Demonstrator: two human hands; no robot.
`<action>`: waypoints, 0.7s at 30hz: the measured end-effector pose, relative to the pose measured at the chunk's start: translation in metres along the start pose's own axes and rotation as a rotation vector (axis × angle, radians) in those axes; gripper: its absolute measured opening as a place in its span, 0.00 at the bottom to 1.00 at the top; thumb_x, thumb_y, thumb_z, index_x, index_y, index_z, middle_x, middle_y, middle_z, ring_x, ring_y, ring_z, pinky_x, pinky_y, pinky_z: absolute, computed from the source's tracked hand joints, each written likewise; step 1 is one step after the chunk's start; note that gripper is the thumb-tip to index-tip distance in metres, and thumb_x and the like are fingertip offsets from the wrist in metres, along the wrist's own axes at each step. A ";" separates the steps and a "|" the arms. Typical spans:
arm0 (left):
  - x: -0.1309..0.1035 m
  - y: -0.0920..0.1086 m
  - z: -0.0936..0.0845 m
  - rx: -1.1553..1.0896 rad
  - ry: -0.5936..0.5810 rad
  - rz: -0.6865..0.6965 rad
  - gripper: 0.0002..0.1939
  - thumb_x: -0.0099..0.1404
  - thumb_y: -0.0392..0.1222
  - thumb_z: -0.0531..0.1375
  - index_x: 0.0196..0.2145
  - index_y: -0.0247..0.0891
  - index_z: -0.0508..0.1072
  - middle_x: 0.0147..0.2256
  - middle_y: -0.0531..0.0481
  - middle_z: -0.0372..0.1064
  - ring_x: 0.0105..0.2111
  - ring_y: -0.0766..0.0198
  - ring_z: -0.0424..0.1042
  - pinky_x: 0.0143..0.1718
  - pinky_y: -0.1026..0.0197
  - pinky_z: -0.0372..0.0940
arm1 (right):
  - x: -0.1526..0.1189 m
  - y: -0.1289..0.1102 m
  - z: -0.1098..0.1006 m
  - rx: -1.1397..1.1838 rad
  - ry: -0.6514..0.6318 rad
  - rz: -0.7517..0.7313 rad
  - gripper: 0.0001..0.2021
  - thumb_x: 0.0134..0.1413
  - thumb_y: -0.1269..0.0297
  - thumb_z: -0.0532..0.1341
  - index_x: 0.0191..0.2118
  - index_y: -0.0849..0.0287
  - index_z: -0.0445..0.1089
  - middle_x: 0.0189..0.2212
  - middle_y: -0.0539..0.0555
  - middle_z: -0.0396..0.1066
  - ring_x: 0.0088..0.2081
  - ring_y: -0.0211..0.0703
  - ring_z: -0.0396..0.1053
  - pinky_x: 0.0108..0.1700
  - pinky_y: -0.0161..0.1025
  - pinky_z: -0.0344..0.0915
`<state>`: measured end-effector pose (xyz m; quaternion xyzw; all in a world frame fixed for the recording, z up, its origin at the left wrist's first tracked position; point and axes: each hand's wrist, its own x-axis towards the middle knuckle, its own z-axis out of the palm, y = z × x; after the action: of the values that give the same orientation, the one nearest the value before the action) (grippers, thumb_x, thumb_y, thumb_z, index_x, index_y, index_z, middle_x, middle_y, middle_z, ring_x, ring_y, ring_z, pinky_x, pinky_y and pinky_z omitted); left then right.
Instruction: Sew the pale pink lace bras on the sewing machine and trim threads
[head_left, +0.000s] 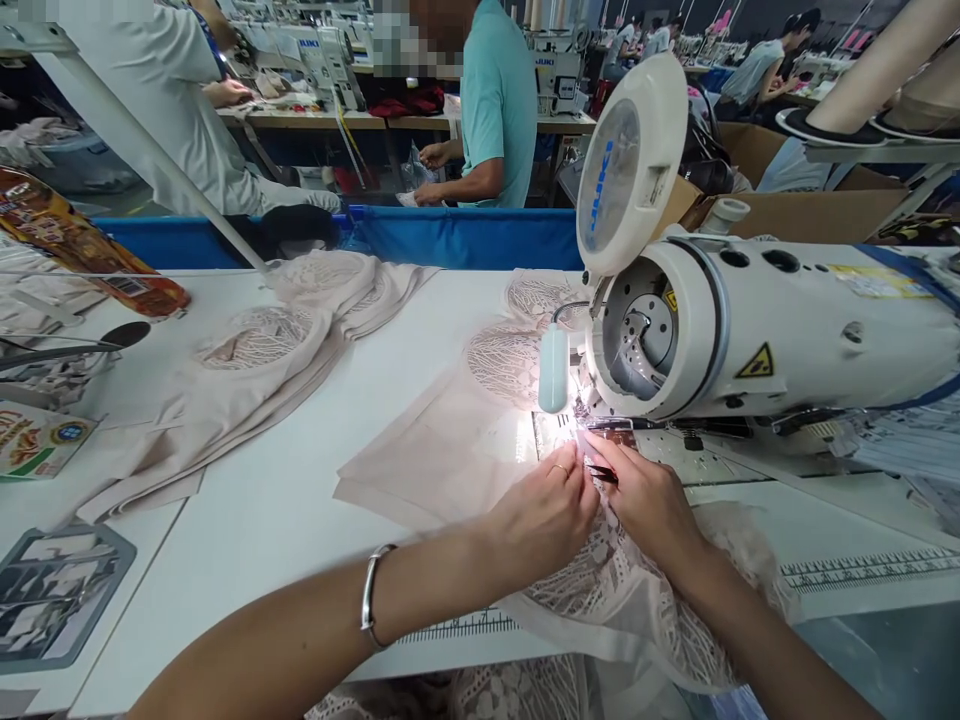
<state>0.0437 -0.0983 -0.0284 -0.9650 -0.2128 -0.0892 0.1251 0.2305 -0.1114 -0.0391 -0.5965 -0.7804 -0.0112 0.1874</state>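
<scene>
My left hand [544, 515], with a ring and a silver bangle, is closed at the needle area, its fingertips pinching the edge of a pale pink lace garment piece [585, 570]. Close against it, my right hand [649, 500] is closed on the same edge. A small dark tool with pointed ends [604, 474] sticks out from the right fingers; its kind is unclear. Just beyond the fingertips stands the white sewing machine [810, 320], its round front cover [634, 165] swung up. A bright lamp hides detail at the needle. Lace hangs below both hands over the table edge.
Stacked pale garment pieces [277, 345] lie at left, near an orange-brown bottle [82, 245] and a grey tray [64, 595]. More lace [502, 360] lies left of the needle. A ruler strip [870, 570] runs along the front edge. Co-workers sit beyond a blue cloth trough [472, 235].
</scene>
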 end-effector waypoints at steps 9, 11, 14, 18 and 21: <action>0.001 0.001 -0.005 -0.234 -0.077 -0.172 0.31 0.72 0.61 0.53 0.53 0.26 0.72 0.61 0.29 0.63 0.64 0.37 0.61 0.62 0.41 0.58 | -0.001 0.002 0.004 -0.072 0.019 -0.052 0.23 0.57 0.76 0.54 0.56 0.59 0.72 0.39 0.53 0.80 0.34 0.46 0.79 0.33 0.38 0.71; 0.000 -0.004 -0.007 -0.248 -0.090 -0.156 0.31 0.72 0.61 0.53 0.53 0.27 0.72 0.60 0.29 0.64 0.63 0.37 0.62 0.61 0.40 0.59 | -0.001 0.002 0.005 -0.090 0.010 -0.048 0.24 0.56 0.77 0.53 0.56 0.58 0.72 0.39 0.52 0.80 0.33 0.46 0.78 0.32 0.38 0.69; 0.000 -0.014 -0.006 -0.273 -0.102 -0.112 0.29 0.74 0.59 0.51 0.50 0.28 0.73 0.59 0.29 0.64 0.62 0.36 0.62 0.60 0.38 0.60 | 0.001 0.001 0.005 -0.115 0.007 -0.046 0.25 0.55 0.77 0.53 0.56 0.58 0.71 0.39 0.53 0.79 0.32 0.45 0.77 0.31 0.38 0.68; 0.002 -0.028 -0.004 -0.346 -0.094 -0.090 0.22 0.75 0.52 0.51 0.45 0.31 0.75 0.55 0.32 0.67 0.61 0.37 0.63 0.57 0.39 0.62 | 0.004 0.000 0.003 -0.129 0.002 -0.026 0.22 0.55 0.76 0.53 0.54 0.58 0.72 0.41 0.55 0.76 0.32 0.45 0.76 0.29 0.39 0.66; 0.003 -0.040 -0.006 -0.394 -0.085 -0.083 0.20 0.76 0.50 0.51 0.41 0.32 0.76 0.50 0.35 0.69 0.56 0.42 0.67 0.56 0.41 0.63 | 0.007 -0.001 0.001 -0.105 -0.032 -0.016 0.22 0.54 0.77 0.53 0.53 0.57 0.72 0.42 0.55 0.76 0.33 0.45 0.75 0.30 0.38 0.67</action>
<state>0.0285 -0.0638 -0.0140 -0.9640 -0.2361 -0.0931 -0.0789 0.2272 -0.1047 -0.0378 -0.5993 -0.7864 -0.0441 0.1431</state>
